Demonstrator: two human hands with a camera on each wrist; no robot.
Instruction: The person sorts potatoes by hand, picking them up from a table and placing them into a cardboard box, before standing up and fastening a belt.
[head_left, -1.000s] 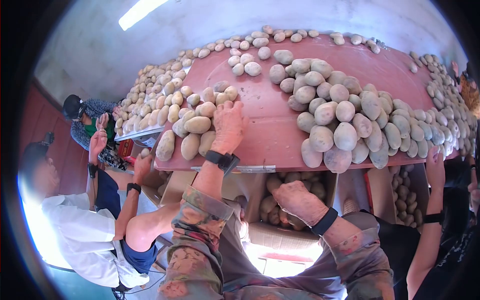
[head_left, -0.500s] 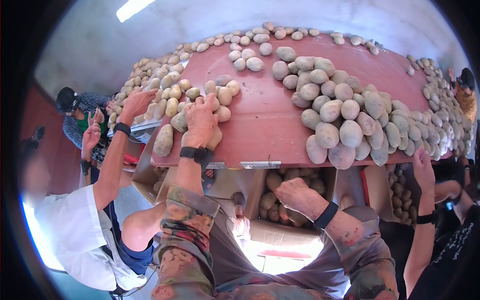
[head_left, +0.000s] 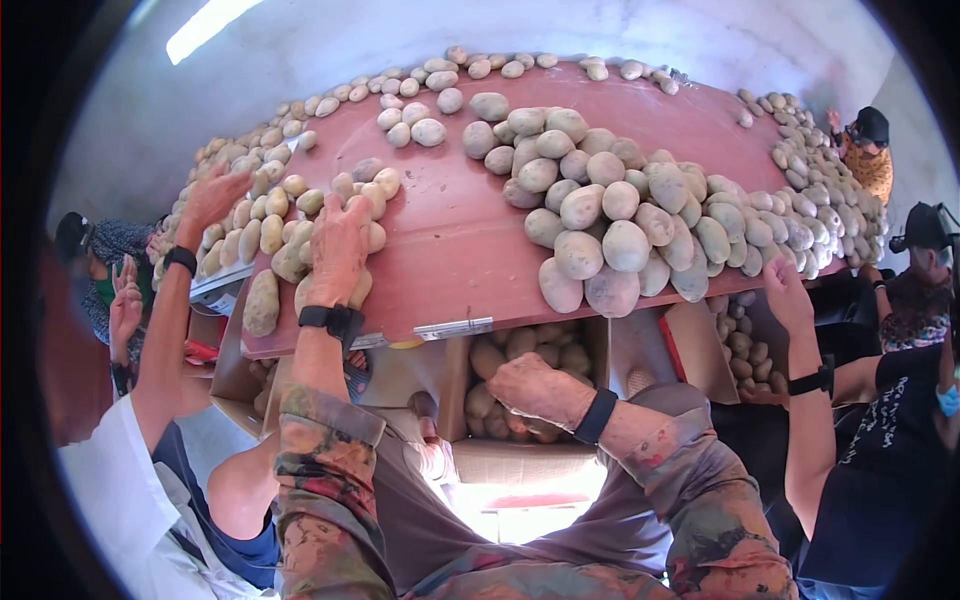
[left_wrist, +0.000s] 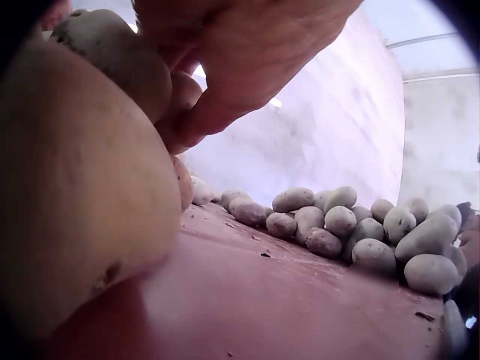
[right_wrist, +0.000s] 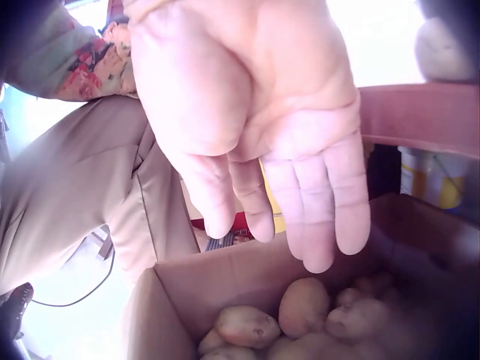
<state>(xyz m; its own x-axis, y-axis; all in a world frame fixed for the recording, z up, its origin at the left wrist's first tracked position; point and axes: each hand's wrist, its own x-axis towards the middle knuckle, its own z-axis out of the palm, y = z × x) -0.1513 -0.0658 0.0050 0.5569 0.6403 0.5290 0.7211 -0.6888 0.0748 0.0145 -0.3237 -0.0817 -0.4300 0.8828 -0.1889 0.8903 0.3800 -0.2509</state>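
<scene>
My left hand (head_left: 340, 245) is over a small group of potatoes near the left end of the red tabletop (head_left: 445, 250). In the left wrist view its bent thumb and fingers pinch a potato (left_wrist: 185, 94) that the hand partly hides, and a large potato (left_wrist: 90, 180) fills the left side close up. My right hand (head_left: 545, 385) hangs over a cardboard box (head_left: 525, 468) below the table edge. Seen from the right wrist, its fingers point down, loosely extended, with nothing held. Potatoes (right_wrist: 304, 307) lie in the box under the fingertips.
A big heap of potatoes (head_left: 620, 205) spreads along the table's right side. More potatoes (head_left: 255, 160) lie at the far left. Another person's arm (head_left: 165, 320) reaches in from the left; a person in black (head_left: 880, 450) sits at right beside another potato box (head_left: 697, 350).
My left hand has moved left from the right edge of the small group onto its potatoes. The person at left has raised an arm to the table. My right hand stays over the box.
</scene>
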